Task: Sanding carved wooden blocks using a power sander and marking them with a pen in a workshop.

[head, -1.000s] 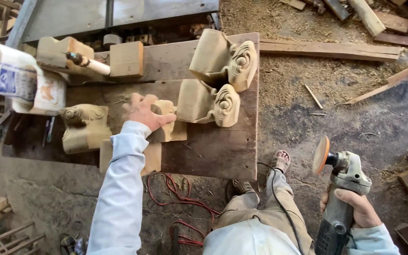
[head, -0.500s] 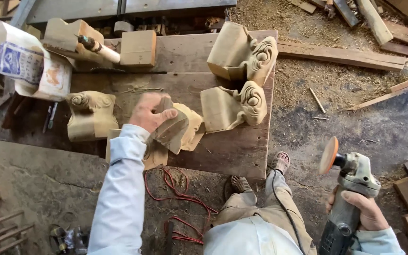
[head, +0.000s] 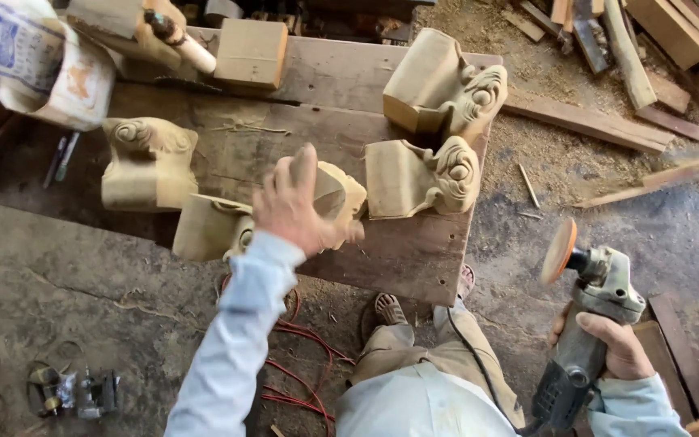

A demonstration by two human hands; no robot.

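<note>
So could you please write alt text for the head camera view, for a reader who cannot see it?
Seen from above, a person's left hand grips a carved wooden block on a plank workbench, while the right hand holds an angle grinder off to the side. Four similar carved blocks sit around it; sawdust and offcuts cover the floor.

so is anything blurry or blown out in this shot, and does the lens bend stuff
Head view: the left hand and the carved block it grips are motion-smeared; the right hand on the grinder is sharper. Soft daylight, no hard glare. Workbench edges splay from wide-angle distortion.
</note>
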